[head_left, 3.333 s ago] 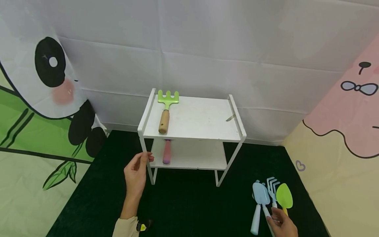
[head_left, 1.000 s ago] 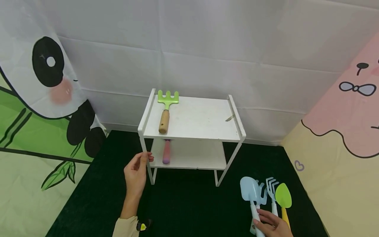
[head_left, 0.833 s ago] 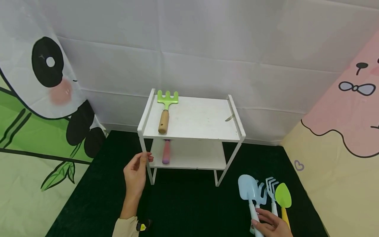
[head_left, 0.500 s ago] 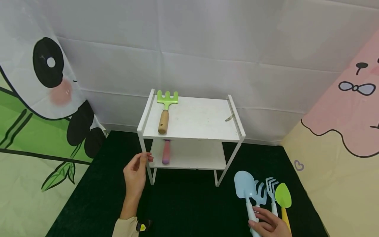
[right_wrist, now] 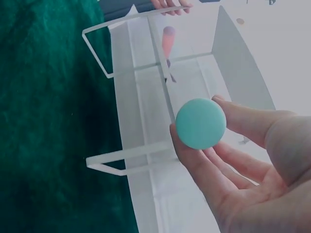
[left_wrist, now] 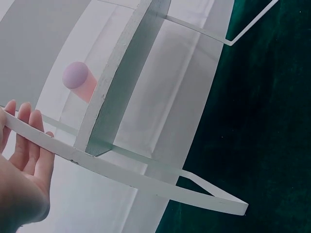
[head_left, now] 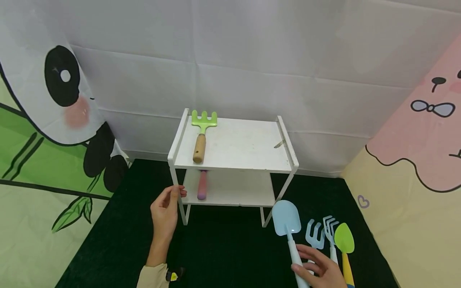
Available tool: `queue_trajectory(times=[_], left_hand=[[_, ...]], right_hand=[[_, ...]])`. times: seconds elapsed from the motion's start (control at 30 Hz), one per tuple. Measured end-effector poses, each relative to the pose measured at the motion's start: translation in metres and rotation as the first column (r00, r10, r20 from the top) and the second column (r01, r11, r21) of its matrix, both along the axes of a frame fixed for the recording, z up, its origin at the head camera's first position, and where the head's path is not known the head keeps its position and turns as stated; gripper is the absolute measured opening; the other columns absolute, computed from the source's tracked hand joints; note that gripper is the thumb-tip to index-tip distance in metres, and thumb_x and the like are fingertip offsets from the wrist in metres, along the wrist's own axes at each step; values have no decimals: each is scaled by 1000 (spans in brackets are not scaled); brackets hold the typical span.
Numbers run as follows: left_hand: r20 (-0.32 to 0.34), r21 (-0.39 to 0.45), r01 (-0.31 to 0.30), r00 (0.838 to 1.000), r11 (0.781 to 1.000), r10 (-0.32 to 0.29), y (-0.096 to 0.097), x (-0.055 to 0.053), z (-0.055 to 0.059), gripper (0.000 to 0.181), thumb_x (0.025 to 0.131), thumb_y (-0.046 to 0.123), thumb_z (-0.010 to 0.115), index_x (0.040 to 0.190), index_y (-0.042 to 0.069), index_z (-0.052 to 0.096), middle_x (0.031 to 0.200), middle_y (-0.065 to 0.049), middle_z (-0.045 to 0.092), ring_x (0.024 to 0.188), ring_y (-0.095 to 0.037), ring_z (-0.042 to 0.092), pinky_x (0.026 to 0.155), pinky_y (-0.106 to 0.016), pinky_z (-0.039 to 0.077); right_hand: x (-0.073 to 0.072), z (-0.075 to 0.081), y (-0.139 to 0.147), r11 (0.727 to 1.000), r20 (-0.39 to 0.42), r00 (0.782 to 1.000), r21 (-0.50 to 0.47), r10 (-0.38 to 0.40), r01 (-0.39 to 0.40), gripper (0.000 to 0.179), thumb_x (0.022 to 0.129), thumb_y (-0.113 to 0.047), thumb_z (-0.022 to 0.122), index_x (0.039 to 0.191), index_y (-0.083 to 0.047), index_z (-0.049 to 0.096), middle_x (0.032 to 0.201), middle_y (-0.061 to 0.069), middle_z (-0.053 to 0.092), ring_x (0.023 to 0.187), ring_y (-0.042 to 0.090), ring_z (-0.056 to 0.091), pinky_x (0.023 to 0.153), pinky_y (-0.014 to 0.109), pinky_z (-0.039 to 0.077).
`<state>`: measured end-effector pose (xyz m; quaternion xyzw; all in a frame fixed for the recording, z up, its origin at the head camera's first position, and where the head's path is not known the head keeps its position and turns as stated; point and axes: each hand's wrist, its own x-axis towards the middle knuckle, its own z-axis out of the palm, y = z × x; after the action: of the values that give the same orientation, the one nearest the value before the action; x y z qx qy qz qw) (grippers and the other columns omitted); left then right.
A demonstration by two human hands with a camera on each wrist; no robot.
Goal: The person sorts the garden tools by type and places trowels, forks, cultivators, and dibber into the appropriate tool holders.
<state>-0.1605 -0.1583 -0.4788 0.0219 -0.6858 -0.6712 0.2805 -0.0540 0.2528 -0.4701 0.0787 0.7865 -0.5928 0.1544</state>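
My right hand (head_left: 318, 266) pinches the pale handle of a light blue garden trowel (head_left: 286, 218), blade pointing away and overlapping the shelf's right leg in the head view. The right wrist view shows the handle's round end (right_wrist: 200, 124) between thumb and fingers. My left hand (head_left: 163, 214) holds the front left leg (left_wrist: 126, 177) of a white two-tier shelf (head_left: 245, 144), fingers behind it. A green hand fork (head_left: 199, 148) with a wooden handle lies on the top tier, at the left. Below it, a tool's pink handle (head_left: 202, 186) sticks out on the lower tier, its head hidden.
Right of the shelf, on the dark green cloth (head_left: 230, 256), lie a light blue fork (head_left: 315, 236), a light blue rake (head_left: 330, 228) and a green trowel (head_left: 344, 238) with a yellow handle. White fabric (head_left: 237, 60) hangs behind; printed cloths flank both sides.
My right hand has taken the light blue trowel from among the tools and moved it left and away, toward the shelf. The left hand stays on the leg.
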Motion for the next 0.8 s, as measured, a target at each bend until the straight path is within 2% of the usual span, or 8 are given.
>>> queue_trajectory(times=[0.17, 0.33, 0.57, 0.8], left_hand=[[5, 6, -7, 1000, 1000, 7, 0, 0, 1, 27, 109, 18, 53, 111, -2, 72, 102, -17, 72, 93, -13, 67, 92, -18, 50], [21, 1, -17, 1000, 1000, 17, 1, -1, -1, 27, 109, 14, 52, 111, -4, 70, 102, -19, 72, 92, -11, 67, 91, -18, 50], [-19, 10, 4, 1000, 1000, -4, 1, 0, -1, 26, 109, 15, 53, 110, -2, 72, 99, -15, 73, 92, -14, 68, 91, -19, 51], [-6, 7, -11, 1000, 1000, 11, 3, 2, 3, 26, 109, 14, 53, 109, -3, 71, 99, -17, 72, 92, -12, 67, 92, -18, 50]], right_hand=[[-4, 4, -11, 997, -46, 997, -51, 56, -58, 66, 91, -21, 79, 143, 5, 49, 138, 26, 57, 108, 30, 69, 87, 33, 59], [-9, 6, -20, 995, -89, 992, -32, 94, -97, 61, 94, -21, 77, 144, 2, 50, 138, 24, 57, 104, 24, 70, 86, 30, 58], [-18, 6, -33, 996, -101, 991, 7, 85, -85, 63, 91, -26, 80, 143, -3, 54, 133, 18, 62, 101, 25, 71, 86, 32, 59], [-28, 11, -42, 994, -110, 988, 6, 112, -112, 63, 90, -27, 81, 142, -4, 55, 134, 18, 61, 102, 26, 70, 87, 35, 59]])
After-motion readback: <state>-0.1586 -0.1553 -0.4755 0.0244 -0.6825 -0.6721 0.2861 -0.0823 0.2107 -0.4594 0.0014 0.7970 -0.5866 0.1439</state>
